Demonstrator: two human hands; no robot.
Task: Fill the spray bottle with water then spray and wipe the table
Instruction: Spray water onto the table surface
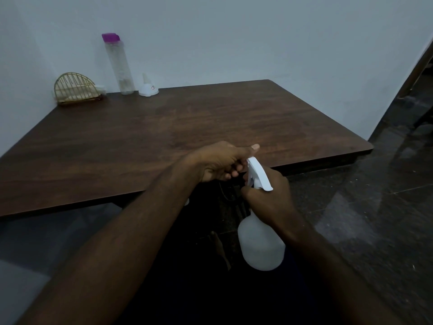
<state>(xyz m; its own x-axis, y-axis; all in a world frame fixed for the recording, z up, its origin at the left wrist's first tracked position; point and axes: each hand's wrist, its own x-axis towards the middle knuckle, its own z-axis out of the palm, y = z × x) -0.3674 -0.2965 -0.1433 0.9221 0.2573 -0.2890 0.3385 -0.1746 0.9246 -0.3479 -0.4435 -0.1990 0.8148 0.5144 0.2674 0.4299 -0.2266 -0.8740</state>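
Observation:
A translucent white spray bottle hangs in front of the near edge of the dark wooden table. My right hand is wrapped around its neck just below the white trigger head. My left hand pinches the front tip of that head, at the nozzle. Far back on the left of the table stand a tall clear water bottle with a purple cap and a small white funnel, turned mouth down.
A gold wire napkin holder sits in the table's back left corner against the pale wall. To the right of the table lies a dark glossy stone floor. A bare foot shows below the table edge.

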